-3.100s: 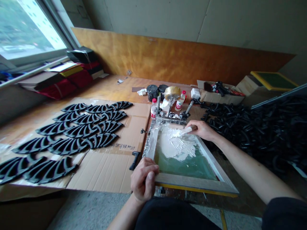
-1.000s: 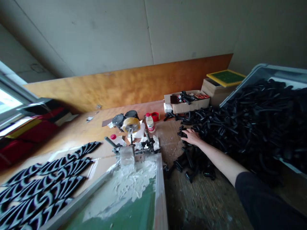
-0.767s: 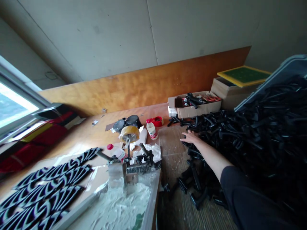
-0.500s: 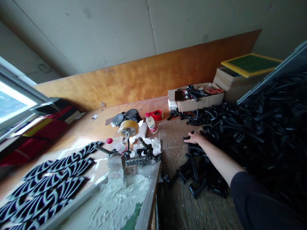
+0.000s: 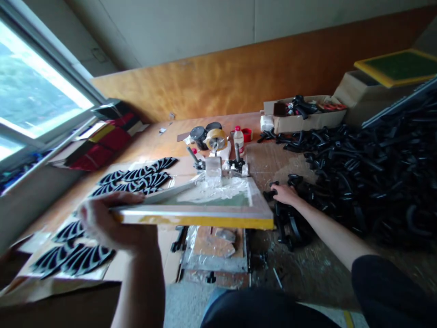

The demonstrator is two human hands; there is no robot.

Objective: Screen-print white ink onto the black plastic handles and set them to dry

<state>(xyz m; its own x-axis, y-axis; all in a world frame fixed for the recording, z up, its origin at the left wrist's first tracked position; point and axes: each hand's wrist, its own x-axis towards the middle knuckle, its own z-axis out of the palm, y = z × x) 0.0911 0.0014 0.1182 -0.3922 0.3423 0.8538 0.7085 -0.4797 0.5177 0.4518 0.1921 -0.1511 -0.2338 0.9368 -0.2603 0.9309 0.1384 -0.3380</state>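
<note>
My left hand (image 5: 111,221) grips the near left corner of a wooden printing screen frame (image 5: 205,214), which is lifted and tilted up on its hinge clamps (image 5: 218,166). White ink (image 5: 225,187) lies smeared on the green mesh. Below the raised frame sits a taped printing base (image 5: 215,248). My right hand (image 5: 285,193) rests on black curved plastic parts (image 5: 290,221) at the near edge of a big pile (image 5: 375,168); I cannot see whether its fingers close on one.
Printed black curved parts (image 5: 133,175) lie in rows on cardboard to the left. Tape roll (image 5: 215,138), black pots (image 5: 200,134) and a small bottle (image 5: 240,139) stand behind the clamps. A cardboard box (image 5: 307,119) and a spare yellow-edged screen (image 5: 399,66) sit at back right. Window at left.
My view swung back left and down. My left hand came into view, holding the screen frame raised. My right hand moved nearer along the pile's edge.
</note>
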